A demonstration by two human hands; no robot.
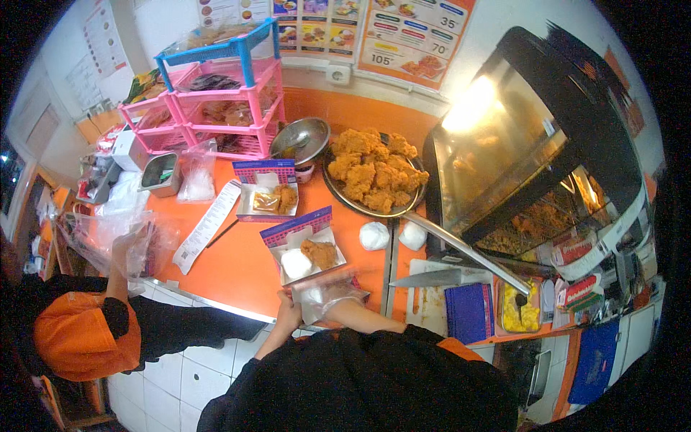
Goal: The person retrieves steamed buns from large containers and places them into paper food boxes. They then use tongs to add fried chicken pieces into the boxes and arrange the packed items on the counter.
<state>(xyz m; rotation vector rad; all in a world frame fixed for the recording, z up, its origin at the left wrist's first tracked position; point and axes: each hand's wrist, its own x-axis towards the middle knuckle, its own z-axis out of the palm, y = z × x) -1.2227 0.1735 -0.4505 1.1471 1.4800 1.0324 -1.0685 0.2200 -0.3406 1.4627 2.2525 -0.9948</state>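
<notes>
At the near edge of the orange counter, my left hand (290, 312) grips the side of an open cardboard meal box (310, 315). My right hand (334, 299), in a clear plastic glove, reaches over that box; its fingers are blurred, and whether they hold anything is unclear. Just beyond stands an open box (285, 274) with a white wrapped ball (296, 263) and a piece of fried chicken (319, 254). Behind it, another open box (267, 217) holds a gold sachet (266, 202) and fried chicken (285, 197). Two more white wrapped balls (374, 236) lie to the right.
A long-handled strainer (372, 209) heaped with fried chicken stands beside a glass warming cabinet (502, 146). A knife (426, 278) lies on a cutting board (426, 312), near folded boxes (468, 312). At left, a co-worker's hand (127, 243) handles a clear bag, near a long receipt (208, 227).
</notes>
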